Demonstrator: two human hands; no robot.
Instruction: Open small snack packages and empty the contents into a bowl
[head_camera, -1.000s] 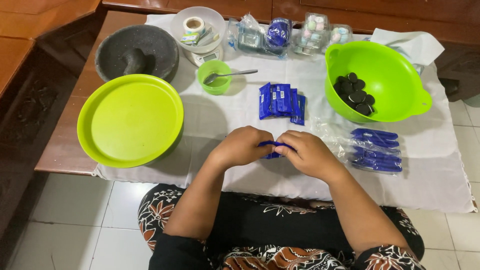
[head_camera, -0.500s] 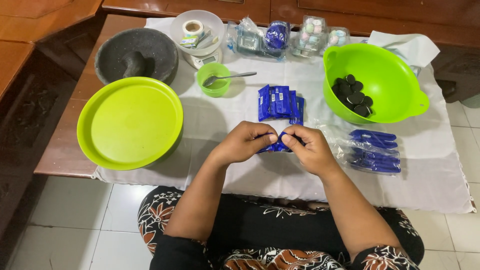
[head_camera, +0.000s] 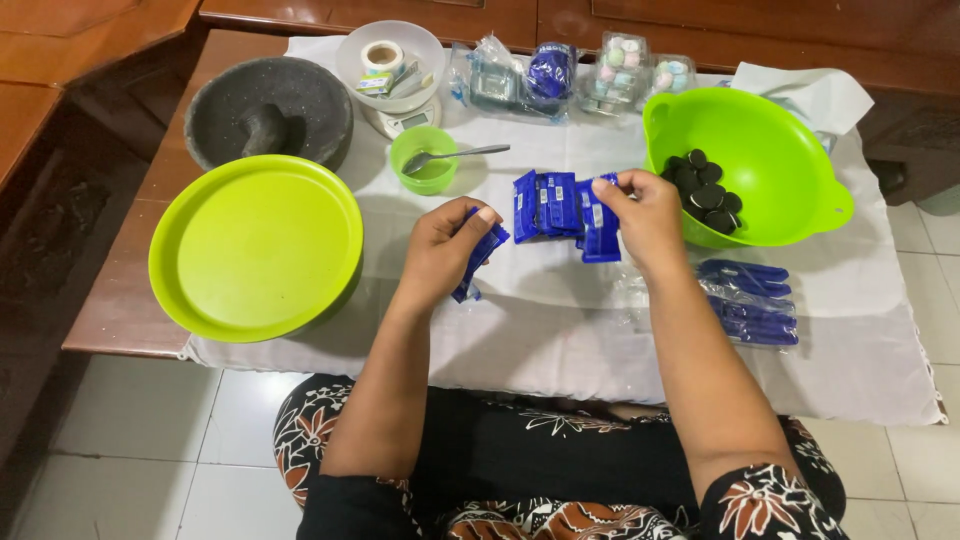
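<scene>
- Blue wrapper (head_camera: 478, 255) sits pinched in my left hand (head_camera: 440, 250), held slantwise above the white cloth (head_camera: 560, 330), thumb on top and fingers curled beneath it.
- My left hand is closed on that wrapper; its lower end pokes out below my fingers, clear of the cloth as far as I can tell.
- My right hand (head_camera: 645, 215) is apart from the wrapper, off to its right, with fingertips pinched together at the top corner of the row of blue packets (head_camera: 560, 208).
- Whether my right hand grips a packet or only touches its edge, I cannot tell.
- Those blue packets lie side by side on the cloth between my two hands, nearer the right one.
- Green bowl (head_camera: 775, 150) stands just beyond my right hand, holding dark round biscuits (head_camera: 705, 185) at its left inner side.
- Empty blue wrappers (head_camera: 750, 300) lie piled on the cloth beside my right forearm.
- Small green cup (head_camera: 425, 170) with a metal spoon (head_camera: 460, 155) stands behind my left hand.
- Large green plate (head_camera: 255, 245) lies well to the left of my left hand.
- Stone mortar (head_camera: 268, 115) with its pestle sits behind the plate.
- Kitchen scale (head_camera: 392, 70) with a tape roll in its white bowl stands at the far edge, beside clear bags (head_camera: 520, 80) and small tubs (head_camera: 640, 70).
</scene>
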